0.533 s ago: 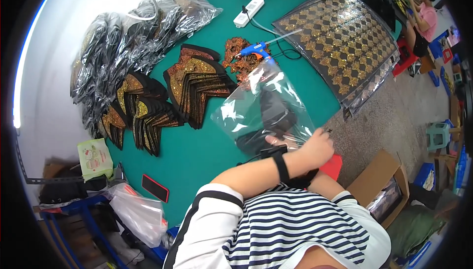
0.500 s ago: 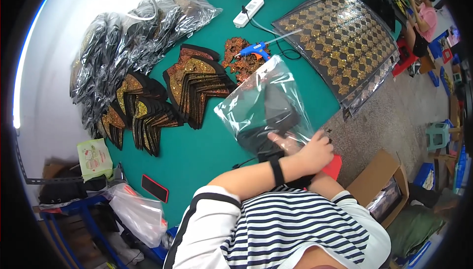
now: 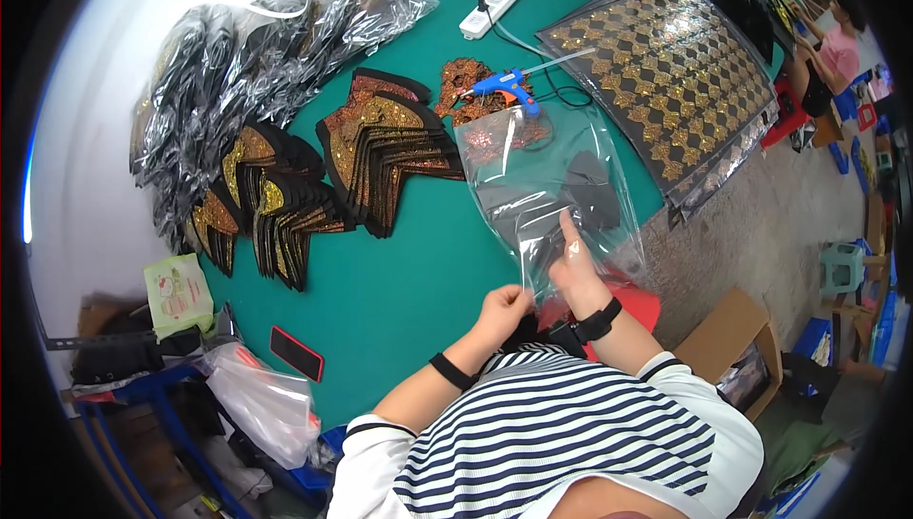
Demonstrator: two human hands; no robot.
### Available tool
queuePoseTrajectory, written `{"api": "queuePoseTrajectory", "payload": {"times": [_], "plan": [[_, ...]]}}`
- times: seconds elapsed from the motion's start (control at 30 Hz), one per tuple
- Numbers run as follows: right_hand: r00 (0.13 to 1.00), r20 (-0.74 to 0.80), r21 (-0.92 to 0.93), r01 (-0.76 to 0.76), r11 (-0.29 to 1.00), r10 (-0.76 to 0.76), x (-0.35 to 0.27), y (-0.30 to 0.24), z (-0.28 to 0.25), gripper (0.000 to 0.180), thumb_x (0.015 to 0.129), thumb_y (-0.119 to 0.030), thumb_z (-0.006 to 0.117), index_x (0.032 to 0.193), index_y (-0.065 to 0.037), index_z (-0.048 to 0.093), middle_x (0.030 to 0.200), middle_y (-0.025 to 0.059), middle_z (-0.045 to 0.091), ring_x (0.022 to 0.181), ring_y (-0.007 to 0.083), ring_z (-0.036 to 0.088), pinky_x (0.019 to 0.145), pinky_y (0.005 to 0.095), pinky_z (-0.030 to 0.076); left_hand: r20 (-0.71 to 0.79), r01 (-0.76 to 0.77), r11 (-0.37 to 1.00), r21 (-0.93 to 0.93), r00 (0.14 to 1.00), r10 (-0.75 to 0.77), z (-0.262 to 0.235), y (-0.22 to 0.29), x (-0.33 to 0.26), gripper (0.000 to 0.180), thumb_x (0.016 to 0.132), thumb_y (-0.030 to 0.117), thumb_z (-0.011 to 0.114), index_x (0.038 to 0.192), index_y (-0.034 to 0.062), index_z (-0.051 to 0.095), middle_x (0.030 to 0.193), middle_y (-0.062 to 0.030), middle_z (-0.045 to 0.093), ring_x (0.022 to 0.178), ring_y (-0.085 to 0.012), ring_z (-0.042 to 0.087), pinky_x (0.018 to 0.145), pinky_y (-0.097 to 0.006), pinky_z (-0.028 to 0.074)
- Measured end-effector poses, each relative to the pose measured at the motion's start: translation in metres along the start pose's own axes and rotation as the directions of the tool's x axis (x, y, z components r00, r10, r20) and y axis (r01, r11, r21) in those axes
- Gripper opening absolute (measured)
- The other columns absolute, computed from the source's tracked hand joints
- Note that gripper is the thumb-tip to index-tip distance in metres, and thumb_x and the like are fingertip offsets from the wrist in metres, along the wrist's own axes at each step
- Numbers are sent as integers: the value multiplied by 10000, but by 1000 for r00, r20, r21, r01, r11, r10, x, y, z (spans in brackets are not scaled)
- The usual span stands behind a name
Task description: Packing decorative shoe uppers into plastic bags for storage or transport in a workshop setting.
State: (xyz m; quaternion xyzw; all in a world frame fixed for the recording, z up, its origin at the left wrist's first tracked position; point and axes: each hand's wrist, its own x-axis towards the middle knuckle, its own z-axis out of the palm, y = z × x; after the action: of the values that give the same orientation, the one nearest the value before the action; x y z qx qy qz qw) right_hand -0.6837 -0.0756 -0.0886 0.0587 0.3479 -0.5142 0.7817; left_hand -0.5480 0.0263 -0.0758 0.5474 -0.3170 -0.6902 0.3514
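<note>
A clear plastic bag (image 3: 547,172) with dark flat pieces (image 3: 542,215) inside lies over the near right part of the green table. Its far end covers some of the orange glittery pieces. My left hand (image 3: 504,317) pinches the bag's near left edge, pulling a crease in the film. My right hand (image 3: 576,267) grips the bag's near right part, thumb stretched along the film toward the dark pieces; its other fingers are partly hidden. Just beyond the bag lies a blue glue gun (image 3: 504,86), on orange glittery cut-outs (image 3: 461,77).
Stacks of black-and-gold glittery pieces (image 3: 390,153) stand left of the bag, before a heap of plastic-wrapped pieces (image 3: 238,72). Patterned sheets (image 3: 666,72) lie far right. A power strip (image 3: 491,10), a phone (image 3: 298,353) and a cardboard box (image 3: 728,338) are around.
My left hand has moved leftward from beside the bag's right side to its near left edge. The bag has turned more upright in view, and my right hand has come out from under the left arm.
</note>
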Motion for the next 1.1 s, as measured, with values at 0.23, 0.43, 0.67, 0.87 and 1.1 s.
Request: {"api": "queuePoseTrajectory", "payload": {"times": [0.23,0.43,0.67,0.87,1.1], "plan": [[995,-2,-62,95,994,-95,5,9,11,251,875,-224,610,1050,-45,580,1014,77,624,928,217,599,825,368,487,-172,186,827,-531,932,-320,-19,33,-5,350,918,380,517,981,47,601,900,-50,631,791,-135,593,693,-298,472],[998,-31,-16,-51,999,50,4,29,-2,419,858,-243,637,1181,-27,483,1105,104,583,943,248,600,821,400,503,67,61,991,116,995,-69,-7,8,-11,304,920,282,543,780,26,630,696,21,590,643,-55,501,580,-215,417],[982,127,-537,188,822,-141,24,44,-42,577,901,-384,514,1293,17,382,1312,136,470,1172,291,473,1030,365,340,388,60,914,400,893,-229,3,20,-50,331,920,282,527,789,-6,622,627,-29,561,589,-95,478,555,-274,419],[888,437,-885,397,-242,-143,-2,23,-3,683,778,-29,541,1396,-8,252,1407,166,351,1243,308,394,1030,330,313,365,52,914,403,906,-212,1,17,-55,343,920,303,529,813,-6,632,646,-45,580,596,-108,493,577,-282,434],[999,46,-142,-16,990,22,21,15,6,354,836,-242,661,1095,-34,541,947,85,624,831,210,632,711,357,544,101,320,936,-145,946,-308,-24,15,-38,543,929,408,462,1316,46,343,1154,-107,542,1008,-190,539,835,-344,444]]}}
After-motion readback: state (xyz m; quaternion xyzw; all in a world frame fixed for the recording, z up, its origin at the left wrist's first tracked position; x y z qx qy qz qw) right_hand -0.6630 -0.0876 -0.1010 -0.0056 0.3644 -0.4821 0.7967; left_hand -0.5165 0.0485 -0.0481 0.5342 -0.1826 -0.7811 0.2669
